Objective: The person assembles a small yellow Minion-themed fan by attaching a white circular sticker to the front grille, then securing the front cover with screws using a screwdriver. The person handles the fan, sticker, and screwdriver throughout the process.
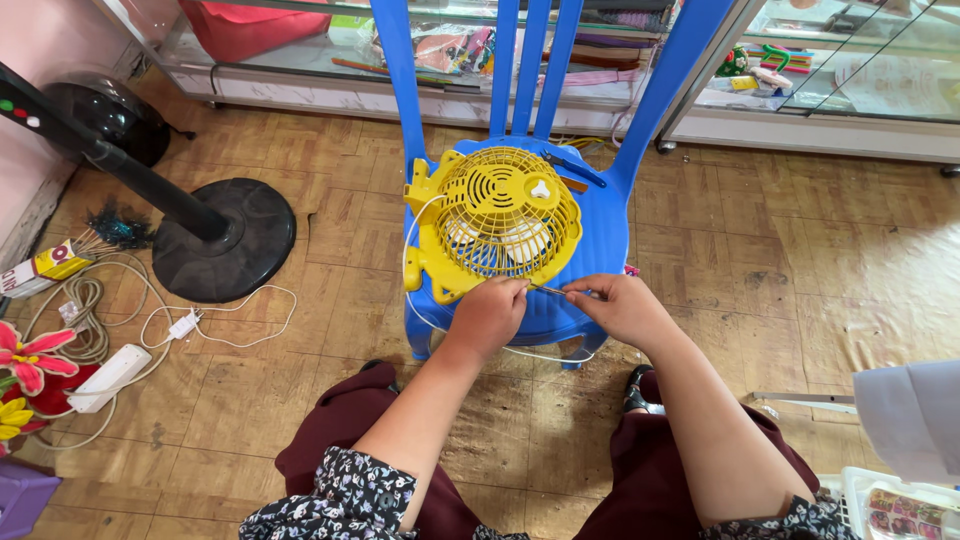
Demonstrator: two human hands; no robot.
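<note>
Yellow fan (497,218) under pinching fingers (518,287)

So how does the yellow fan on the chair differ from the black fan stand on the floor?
The yellow fan is small and lies flat on the blue chair; the black fan stand is bigger and stands on the floor. Both hands, left and right, work at the yellow fan; the black one is untouched.

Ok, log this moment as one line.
left hand: at front edge of yellow fan | right hand: holds thin tool, tip toward fan | fan lies on blue chair
</note>
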